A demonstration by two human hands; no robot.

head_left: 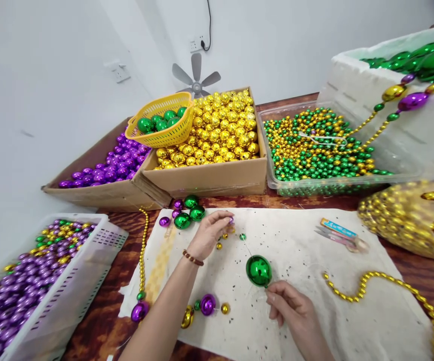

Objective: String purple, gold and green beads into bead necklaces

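Note:
My left hand (212, 233), with a brown bead bracelet at the wrist, pinches a small purple bead (231, 220) above the white cloth. My right hand (286, 303) has its fingers closed just below a large green ball (259, 271); a thin needle or wire rises from the ball's top to a small green bead (243, 236). What exactly the right fingertips grip is hidden. Small gold beads (219, 245) lie beside my left hand. Nearer me are a purple ball (208, 304), a gold ball (187, 317) and a small gold bead (225, 308).
Boxes of purple (117, 163) and gold balls (220, 128) stand behind, a yellow basket (179, 138) on top. A clear bin (314, 186) holds small beads. Scissors (335, 236) and a gold bead string (380, 276) lie right; a white crate (100, 255) stands left.

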